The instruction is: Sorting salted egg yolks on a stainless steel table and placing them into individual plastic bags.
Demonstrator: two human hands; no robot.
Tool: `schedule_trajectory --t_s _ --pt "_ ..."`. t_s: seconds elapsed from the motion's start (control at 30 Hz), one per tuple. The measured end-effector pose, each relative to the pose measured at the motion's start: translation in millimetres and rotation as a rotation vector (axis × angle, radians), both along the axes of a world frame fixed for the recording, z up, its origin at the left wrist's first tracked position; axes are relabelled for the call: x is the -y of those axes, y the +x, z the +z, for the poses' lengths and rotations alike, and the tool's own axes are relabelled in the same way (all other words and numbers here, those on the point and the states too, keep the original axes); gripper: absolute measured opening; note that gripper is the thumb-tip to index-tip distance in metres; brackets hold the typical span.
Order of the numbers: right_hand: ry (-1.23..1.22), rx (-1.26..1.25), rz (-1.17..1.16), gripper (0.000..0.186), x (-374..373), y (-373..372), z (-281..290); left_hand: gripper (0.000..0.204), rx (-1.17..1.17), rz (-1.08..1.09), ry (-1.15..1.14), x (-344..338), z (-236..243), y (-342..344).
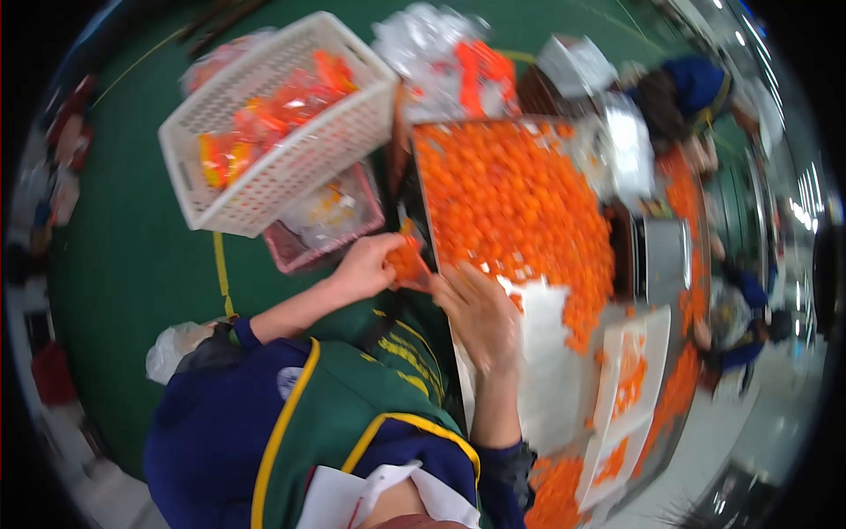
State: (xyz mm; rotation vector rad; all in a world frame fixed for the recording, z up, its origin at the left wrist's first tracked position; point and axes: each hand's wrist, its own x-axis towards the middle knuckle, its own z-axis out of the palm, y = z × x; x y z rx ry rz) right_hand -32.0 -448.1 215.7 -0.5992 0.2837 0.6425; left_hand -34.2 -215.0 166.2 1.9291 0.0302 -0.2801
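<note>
My left hand (pixel 363 266) is closed around a small orange bag (pixel 409 266), whose open-looking end points toward the table. Beside it, my right hand (pixel 480 316) has its fingers stretched out, with the fingertips at the edge of the bag; motion blurs this hand. Whether the fingertips press on the bag, I cannot tell. Just beyond both hands, a broad heap of small round orange pieces (pixel 515 198) covers the far part of the metal-edged table. Under and beside my right hand lies a bare white surface (pixel 546 331).
A white perforated basket (pixel 310 157) with filled orange packets stands at the far left, above a pink basket (pixel 280 256) holding clear plastic. Clear bags (pixel 423 44) lie at the back. A scale-like metal box (pixel 663 251) and white trays (pixel 608 388) stand right. Other people (pixel 696 88) work there.
</note>
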Motion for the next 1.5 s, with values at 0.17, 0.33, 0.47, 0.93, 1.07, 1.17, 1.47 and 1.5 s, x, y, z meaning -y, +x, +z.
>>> schedule_trajectory --t_s 0.17,0.33,0.47,0.93,1.07,1.17,1.47,1.5 --pt "-0.275 0.109 -0.141 0.042 31 3 8 0.014 0.167 0.376 -0.372 -70 53 5" --pt "-0.257 0.137 -0.199 0.035 60 6 9 0.014 0.677 0.606 -0.273 -182 138 6" --pt "-0.383 0.072 -0.264 0.031 75 12 8 0.014 0.581 0.715 0.096 -247 153 15" --pt "-0.441 0.003 -0.189 0.024 49 27 -2 0.022 -0.163 0.759 0.409 -344 15 68" --pt "-0.394 -0.055 -0.211 0.025 49 28 -20 0.039 -0.203 0.173 0.744 -402 -102 63" --pt "-0.461 -0.111 -0.255 0.024 46 24 -26 0.044 -0.061 0.12 0.906 -383 -149 54" --pt "-0.486 -0.277 -0.342 0.023 31 21 -50 0.103 -0.795 0.185 0.988 -319 -108 66" --pt "-0.471 -0.26 -0.311 0.024 26 23 -47 0.118 -0.877 0.15 0.841 -337 -115 65"
